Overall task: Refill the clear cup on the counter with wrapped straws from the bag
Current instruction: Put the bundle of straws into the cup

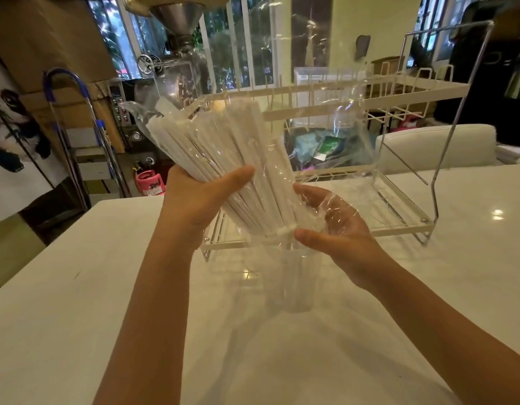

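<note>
Straws [218, 147], white and paper-wrapped, bunched in a thick bundle, tilted so the tops lean up and to the left, lower ends gathered low near the middle. Wrapped around them, a clear bag [326, 118], crinkled, billowing up and to the right well past the bundle. Just below the lower ends, a clear cup [291, 282], upright on the counter [77, 287], a few straws apparently inside already, though hard to tell through the glare. Left hand [200, 197] clasped around the middle of the bundle through the plastic, thumb across the front. Right hand [334, 226] cupped under the lower end, thumb touching the straw tips, fingers pressed into loose film; whether really pinching the bag or only steadying it, cannot tell. Both forearms bare, reaching in from the bottom edge. Behind the cup, a white wire dish rack [399, 92] with two tiers standing on the same pale glossy counter. Farther back, windows [247, 39], a metal funnel machine [177, 21] at upper left, a blue-handled ladder [69, 112], a pink canister [149, 182] on the floor.
</note>
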